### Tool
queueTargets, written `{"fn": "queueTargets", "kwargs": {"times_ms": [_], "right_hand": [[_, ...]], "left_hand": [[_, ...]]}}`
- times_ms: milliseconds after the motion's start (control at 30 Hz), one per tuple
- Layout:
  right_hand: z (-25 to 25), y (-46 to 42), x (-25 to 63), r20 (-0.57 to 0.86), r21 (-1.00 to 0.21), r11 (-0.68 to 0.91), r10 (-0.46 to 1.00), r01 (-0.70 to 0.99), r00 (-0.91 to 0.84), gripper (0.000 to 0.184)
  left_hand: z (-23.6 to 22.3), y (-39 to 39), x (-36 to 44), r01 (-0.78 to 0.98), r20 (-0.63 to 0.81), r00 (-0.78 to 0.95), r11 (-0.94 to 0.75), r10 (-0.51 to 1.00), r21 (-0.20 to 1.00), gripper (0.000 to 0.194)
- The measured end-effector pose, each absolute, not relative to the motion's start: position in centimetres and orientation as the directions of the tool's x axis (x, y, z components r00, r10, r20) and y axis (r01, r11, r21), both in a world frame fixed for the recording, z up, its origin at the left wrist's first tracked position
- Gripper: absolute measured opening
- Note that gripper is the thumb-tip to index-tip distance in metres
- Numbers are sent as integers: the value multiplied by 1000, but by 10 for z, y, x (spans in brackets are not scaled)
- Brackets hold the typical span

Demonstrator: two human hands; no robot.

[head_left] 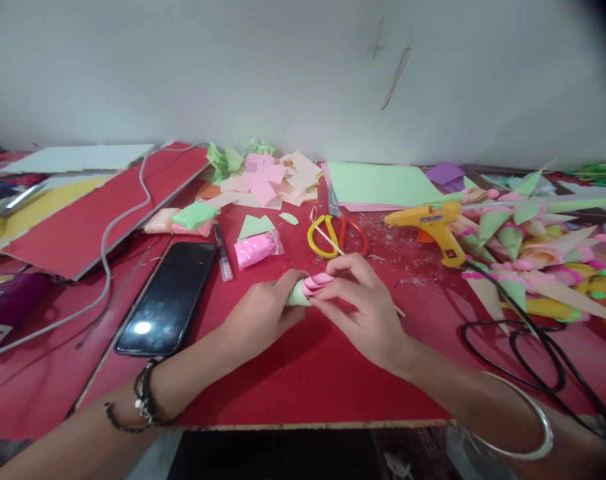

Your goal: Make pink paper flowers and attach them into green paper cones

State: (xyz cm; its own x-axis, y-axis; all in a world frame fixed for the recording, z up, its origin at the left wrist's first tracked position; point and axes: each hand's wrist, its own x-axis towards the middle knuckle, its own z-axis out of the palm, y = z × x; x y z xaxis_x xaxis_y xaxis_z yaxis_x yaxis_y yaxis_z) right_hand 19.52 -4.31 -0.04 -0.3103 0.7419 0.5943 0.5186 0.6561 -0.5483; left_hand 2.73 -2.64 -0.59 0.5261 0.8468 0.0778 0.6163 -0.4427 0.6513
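Observation:
Between my two hands is a small paper flower (317, 285) with pink curled petals and a pale green paper base. My left hand (267, 307) is closed round the green base. With fingertips pinched on the pink petals, my right hand (360, 310) touches the flower from the other side. A thin stick (329, 238) shows just above the right fingers. Beyond the hands lie scissors (323, 237) with one yellow and one red handle. A packet of pink clay (255, 249) rests left of the scissors.
A yellow glue gun (435, 227) with a black cord lies right, beside a pile of paper flowers (537, 247). Left are a phone (167, 300), a pen (223, 253), clay packets (195, 215) and a white cable (105, 247). Paper pieces (263, 180) and green sheets (383, 183) lie along the wall.

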Motion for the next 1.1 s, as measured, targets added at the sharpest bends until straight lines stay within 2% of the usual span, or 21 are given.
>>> {"fn": "queueTargets", "kwargs": {"times_ms": [100, 233, 433, 633, 733, 833, 933, 1000, 1100], "right_hand": [[-1, -42, 197, 600, -536, 668, 732, 516, -323, 7], [1, -41, 201, 652, -459, 719, 672, 522, -353, 8], [3, -40, 202, 678, -416, 714, 656, 563, -331, 9], [2, -41, 201, 654, -417, 714, 665, 562, -361, 10], [2, -40, 202, 670, -462, 721, 665, 517, -328, 10], [4, -39, 204, 695, -536, 732, 666, 421, -272, 28], [6, -39, 205, 622, -531, 750, 662, 395, -419, 47], [7, -39, 204, 556, -507, 769, 637, 390, -534, 46], [7, -40, 202, 544, -509, 785, 611, 352, -575, 35]], "left_hand": [[-5, -26, 28, 584, 65, 524, -414, 849, 698, 30], [-1, -25, 30, 478, 109, 517, -392, 849, 786, 25], [-1, -24, 30, 436, 146, 473, -375, 869, 818, 34], [-2, -26, 29, 447, 124, 470, -357, 874, 820, 42], [0, -26, 29, 470, 105, 467, -347, 878, 811, 47], [1, -27, 28, 443, 101, 500, -354, 860, 823, 52], [1, -27, 27, 357, 156, 546, -397, 823, 845, 55], [0, -27, 27, 289, 195, 585, -427, 787, 857, 57], [-1, -27, 27, 189, 211, 671, -439, 711, 878, 60]]}}
